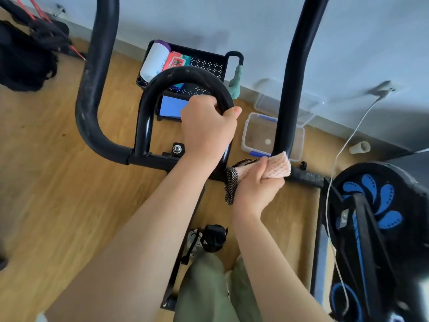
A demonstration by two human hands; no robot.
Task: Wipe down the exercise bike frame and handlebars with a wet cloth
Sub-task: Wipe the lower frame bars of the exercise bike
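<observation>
The exercise bike's black handlebars fill the middle of the head view: a left outer bar (92,89), a right outer bar (292,77) and a small inner loop (160,89), all joined to a crossbar (148,158). My left hand (206,129) is closed around the right side of the inner loop. My right hand (257,184) grips a folded pink cloth (277,167) with a black mesh side. The cloth is pressed on the crossbar at the foot of the right outer bar.
A black basket (209,63) with a white bottle and wipes stands by the wall. A clear plastic box (260,135) sits on the wooden floor behind the right bar. The flywheel cover (376,194) with blue marks is at right, a white cable (343,147) beside it. A black bag (25,59) lies top left.
</observation>
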